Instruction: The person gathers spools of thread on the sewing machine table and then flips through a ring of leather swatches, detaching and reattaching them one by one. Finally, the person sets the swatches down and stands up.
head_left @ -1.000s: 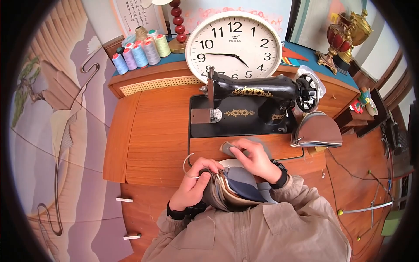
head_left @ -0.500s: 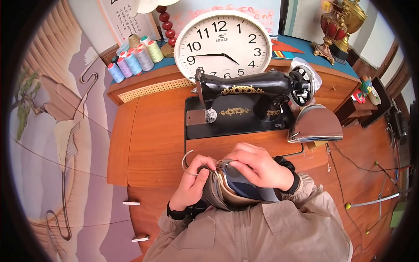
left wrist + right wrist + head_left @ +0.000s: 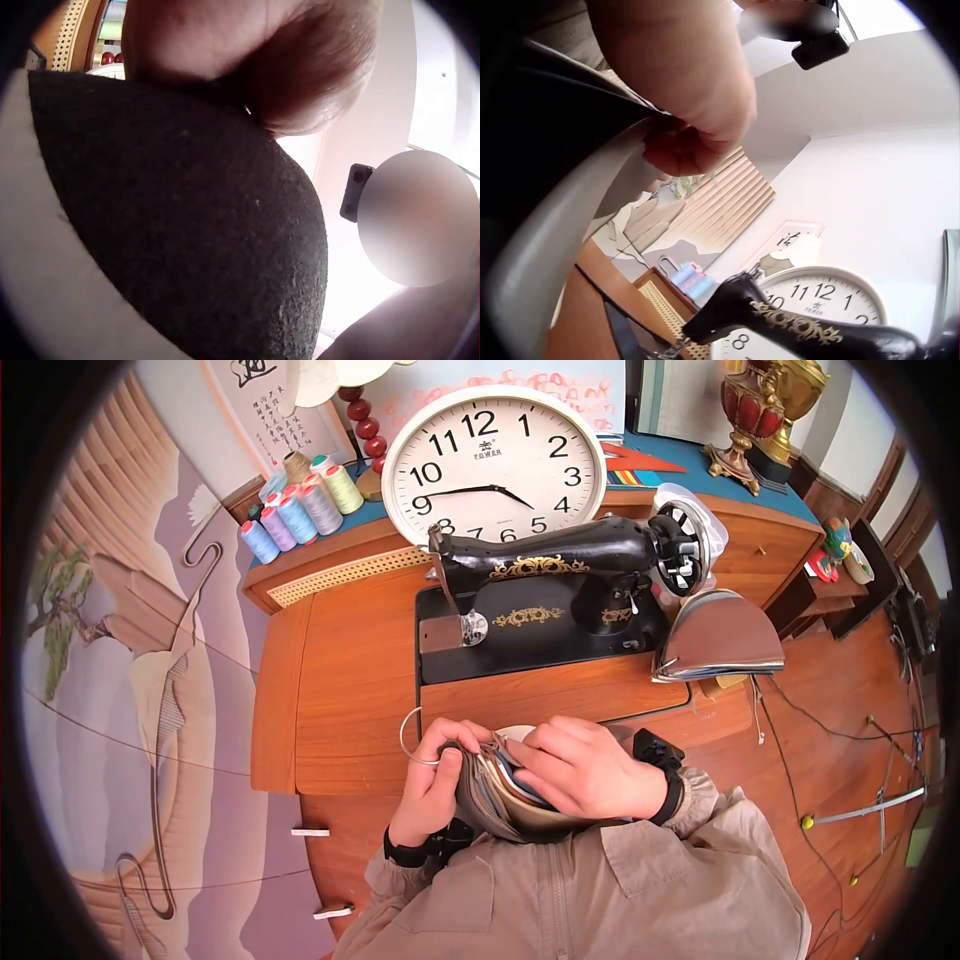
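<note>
In the head view a bundle of leather-like swatches (image 3: pixel 500 800) in grey, brown, tan and blue hangs on a metal ring (image 3: pixel 406 734) at the person's lap. The left hand (image 3: pixel 432 780) pinches its ringed top corner between thumb and fingers. The right hand (image 3: pixel 585 770) bends its fingers over the swatches' upper edge, pinching some of them; its fingertips are partly hidden. A dark swatch (image 3: pixel 187 210) fills much of the left wrist view, below the left hand (image 3: pixel 255 60). In the right wrist view the right hand (image 3: pixel 682 82) grips the edge of a pale swatch (image 3: pixel 555 225).
Ahead stands a black sewing machine (image 3: pixel 550 565) on a wooden table (image 3: pixel 350 680). A second swatch bundle (image 3: pixel 722 635) lies at its right. Behind are a wall clock (image 3: pixel 495 465), thread spools (image 3: pixel 320 508) and a red-and-gold vase (image 3: pixel 750 420). Cables (image 3: pixel 830 760) run along the right.
The right hand has come down from a raised swatch to the bundle, its fingers now over the upper edge. The left hand keeps its grip. The head view has shifted somewhat.
</note>
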Demonstrator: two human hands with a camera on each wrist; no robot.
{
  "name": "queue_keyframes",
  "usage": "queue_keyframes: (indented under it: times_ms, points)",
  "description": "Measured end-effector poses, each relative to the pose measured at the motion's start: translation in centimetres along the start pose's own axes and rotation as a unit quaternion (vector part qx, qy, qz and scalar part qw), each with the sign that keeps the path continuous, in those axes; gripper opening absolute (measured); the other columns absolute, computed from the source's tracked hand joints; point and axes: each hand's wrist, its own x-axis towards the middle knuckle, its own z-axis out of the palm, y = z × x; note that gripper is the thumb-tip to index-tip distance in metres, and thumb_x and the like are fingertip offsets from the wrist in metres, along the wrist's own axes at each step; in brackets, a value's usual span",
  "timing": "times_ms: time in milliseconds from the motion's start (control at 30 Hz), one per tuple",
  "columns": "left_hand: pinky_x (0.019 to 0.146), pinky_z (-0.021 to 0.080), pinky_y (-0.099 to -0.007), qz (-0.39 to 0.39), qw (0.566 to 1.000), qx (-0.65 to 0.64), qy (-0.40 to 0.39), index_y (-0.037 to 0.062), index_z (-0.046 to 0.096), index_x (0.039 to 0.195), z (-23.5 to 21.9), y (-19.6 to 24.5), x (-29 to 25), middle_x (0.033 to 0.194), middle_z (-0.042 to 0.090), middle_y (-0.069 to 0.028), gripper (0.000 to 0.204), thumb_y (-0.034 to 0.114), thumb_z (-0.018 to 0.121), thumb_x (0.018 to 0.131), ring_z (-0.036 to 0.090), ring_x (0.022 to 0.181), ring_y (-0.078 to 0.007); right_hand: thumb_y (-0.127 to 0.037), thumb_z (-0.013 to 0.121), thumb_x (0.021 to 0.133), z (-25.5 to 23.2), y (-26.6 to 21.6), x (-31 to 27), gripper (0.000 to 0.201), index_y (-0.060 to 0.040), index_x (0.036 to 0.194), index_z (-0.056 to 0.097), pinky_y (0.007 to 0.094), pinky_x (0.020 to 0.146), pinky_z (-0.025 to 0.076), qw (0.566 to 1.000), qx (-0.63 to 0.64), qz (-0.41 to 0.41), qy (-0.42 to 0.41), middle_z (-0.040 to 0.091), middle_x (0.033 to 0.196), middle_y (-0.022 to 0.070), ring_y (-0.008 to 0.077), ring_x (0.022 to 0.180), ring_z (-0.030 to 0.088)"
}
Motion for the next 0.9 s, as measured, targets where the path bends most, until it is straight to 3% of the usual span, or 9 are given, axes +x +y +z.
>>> queue_keyframes:
  times_ms: [133, 200, 233, 333, 467, 567, 633, 733, 900]
  points:
    - [0.091, 0.040, -0.0316, 0.001, 1.000, -0.010, -0.008, 0.0029, 0.046, 0.103, 0.3, 0.4, 0.1, 0.107, 0.056, -0.0131, 0.024, 0.026, 0.039, 0.104, 0.051, 0.099, -0.0167, -0.006, 0.063, 0.090, 1.1, 0.7, -0.8, 0.014, -0.0007, 0.101, 0.068, 0.0308, 0.067, 0.050, 0.986, 0.139, 0.058, 0.066, 0.060, 0.088, 0.0094, 0.0226, 0.076, 0.062]
    - [0.091, 0.040, -0.0315, 0.013, 1.000, -0.005, -0.014, 0.0029, 0.046, 0.103, 0.4, 0.2, 0.1, 0.107, 0.055, -0.0129, 0.025, 0.026, 0.039, 0.104, 0.051, 0.098, -0.0165, -0.004, 0.062, 0.092, 2.1, 0.6, -0.8, 0.011, -0.0005, 0.100, 0.069, 0.0251, 0.071, 0.050, 0.845, 0.463, 0.255, 0.087, 0.063, 0.091, 0.0050, 0.0124, 0.082, 0.064]
    - [0.091, 0.039, -0.0315, 0.023, 1.000, 0.002, -0.021, 0.0028, 0.046, 0.103, 0.3, 0.2, 0.1, 0.107, 0.055, -0.0127, 0.025, 0.026, 0.039, 0.104, 0.050, 0.097, -0.0163, -0.001, 0.063, 0.092, 2.6, 0.9, -0.7, 0.012, 0.0008, 0.103, 0.067, 0.0221, 0.074, 0.050, 0.784, 0.560, 0.250, 0.093, 0.064, 0.094, 0.0015, 0.0063, 0.088, 0.062]
    - [0.091, 0.038, -0.0315, 0.043, 0.999, -0.015, -0.024, 0.0028, 0.047, 0.103, 0.3, 0.2, 0.2, 0.109, 0.052, -0.0125, 0.023, 0.025, 0.041, 0.103, 0.048, 0.096, -0.0160, 0.000, 0.062, 0.092, 2.8, 0.6, -0.4, 0.009, 0.0012, 0.101, 0.066, 0.0223, 0.075, 0.051, 0.741, 0.608, 0.268, 0.094, 0.064, 0.093, 0.0020, 0.0074, 0.089, 0.063]
    - [0.090, 0.038, -0.0315, 0.101, 0.994, 0.025, -0.020, 0.0025, 0.048, 0.102, 0.4, 0.3, 0.5, 0.112, 0.049, -0.0132, 0.023, 0.025, 0.043, 0.102, 0.046, 0.098, -0.0165, 0.000, 0.062, 0.092, 3.1, -0.1, -0.2, 0.007, 0.0016, 0.099, 0.064, 0.0221, 0.074, 0.050, 0.765, 0.582, 0.256, 0.106, 0.064, 0.091, 0.0021, 0.0068, 0.088, 0.062]
    - [0.091, 0.038, -0.0313, 0.116, 0.992, 0.052, -0.019, 0.0022, 0.049, 0.103, 0.7, 0.8, 0.9, 0.115, 0.047, -0.0130, 0.024, 0.025, 0.045, 0.101, 0.046, 0.102, -0.0174, 0.003, 0.059, 0.092, 2.0, -0.5, 0.4, 0.004, 0.0028, 0.094, 0.063, 0.0234, 0.075, 0.048, 0.830, 0.488, 0.248, 0.105, 0.062, 0.094, 0.0064, 0.0096, 0.086, 0.059]
    - [0.091, 0.037, -0.0313, 0.129, 0.988, 0.077, 0.031, 0.0022, 0.052, 0.107, 1.1, 1.4, 1.5, 0.116, 0.046, -0.0123, 0.027, 0.028, 0.045, 0.101, 0.046, 0.103, -0.0183, 0.002, 0.063, 0.089, 0.9, -0.2, 1.2, 0.003, 0.0023, 0.092, 0.063, 0.0211, 0.062, 0.045, 0.930, 0.302, 0.166, 0.128, 0.062, 0.086, 0.0048, 0.0075, 0.070, 0.057]
    - [0.093, 0.036, -0.0312, 0.181, 0.971, 0.122, 0.100, 0.0027, 0.056, 0.107, 0.3, 1.9, 2.4, 0.117, 0.047, -0.0116, 0.029, 0.029, 0.046, 0.101, 0.046, 0.107, -0.0185, 0.006, 0.064, 0.084, -1.9, -1.1, 2.9, 0.007, 0.0008, 0.087, 0.061, 0.0239, 0.057, 0.045, 0.970, 0.160, 0.120, 0.140, 0.061, 0.084, 0.0070, 0.0119, 0.067, 0.057]
    - [0.062, 0.038, -0.0253, 0.138, 0.987, -0.002, 0.079, 0.0006, 0.054, 0.102, 0.1, 2.9, 3.8, 0.097, 0.046, -0.0062, 0.030, 0.026, 0.038, 0.105, 0.043, 0.075, -0.0105, 0.007, 0.066, 0.078, -3.8, -1.4, 5.5, 0.012, -0.0001, 0.087, 0.060, 0.0298, 0.057, 0.048, 0.980, 0.001, -0.013, 0.197, 0.061, 0.083, 0.0111, 0.0221, 0.067, 0.059]
